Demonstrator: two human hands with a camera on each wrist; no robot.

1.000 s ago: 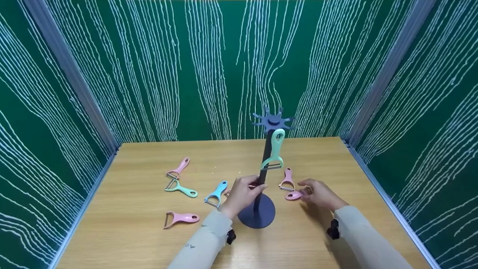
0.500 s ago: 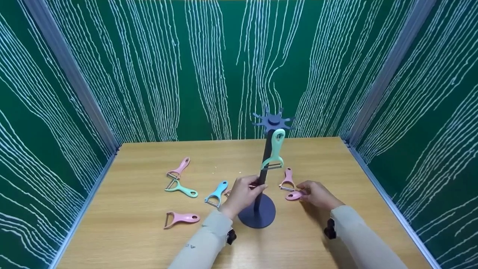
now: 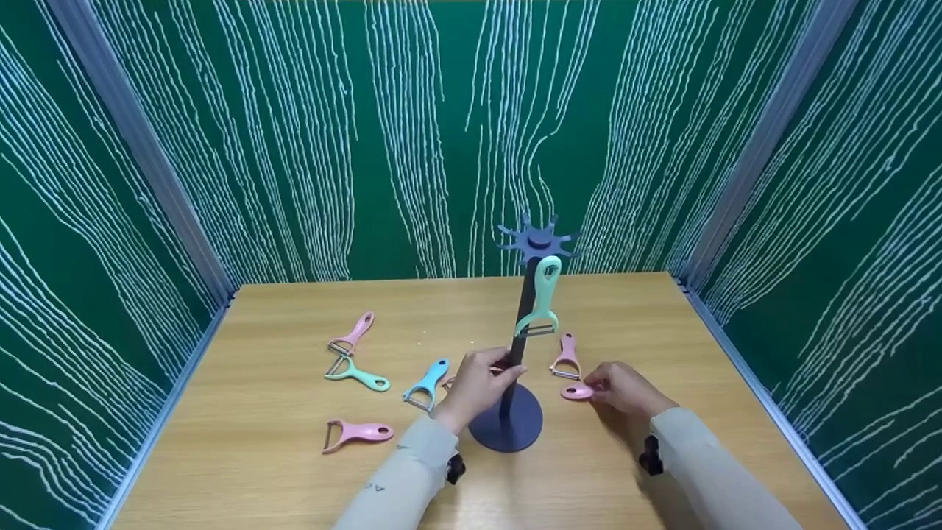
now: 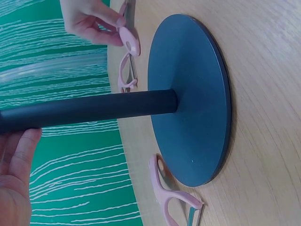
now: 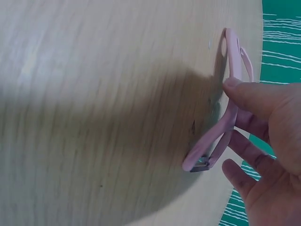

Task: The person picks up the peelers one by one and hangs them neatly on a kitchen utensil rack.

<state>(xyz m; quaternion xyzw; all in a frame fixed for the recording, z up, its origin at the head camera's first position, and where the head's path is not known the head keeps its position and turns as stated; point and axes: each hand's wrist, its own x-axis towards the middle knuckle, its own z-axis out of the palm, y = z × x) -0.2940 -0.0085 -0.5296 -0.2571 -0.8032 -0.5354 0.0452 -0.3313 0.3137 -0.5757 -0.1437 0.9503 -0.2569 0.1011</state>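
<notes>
My left hand (image 3: 475, 390) grips the dark pole (image 4: 94, 109) of a stand with a round base (image 3: 508, 438) and a star-shaped top of hooks (image 3: 539, 237). From one front hook hangs a mint-green peeler (image 3: 544, 291), blade down. To the right of the base, my right hand (image 3: 625, 386) pinches a pink peeler (image 5: 233, 66) between thumb and fingers, by the handle near its neck. In the right wrist view that peeler is close over the tabletop, and its blade end lies under the hand. Just behind it rests another pink peeler (image 3: 565, 359).
Left of the stand lie a blue peeler (image 3: 427, 383) and a pink peeler (image 4: 164, 190), mostly hidden by my left hand in the head view. Farther left are two pink peelers (image 3: 360, 432) (image 3: 357, 333) and a mint-green peeler (image 3: 366, 377). Green walls enclose the wooden table (image 3: 294, 486).
My right hand's fingers have closed in on the pink peeler, which has shifted very slightly. The left hand and the stand have stayed in place.
</notes>
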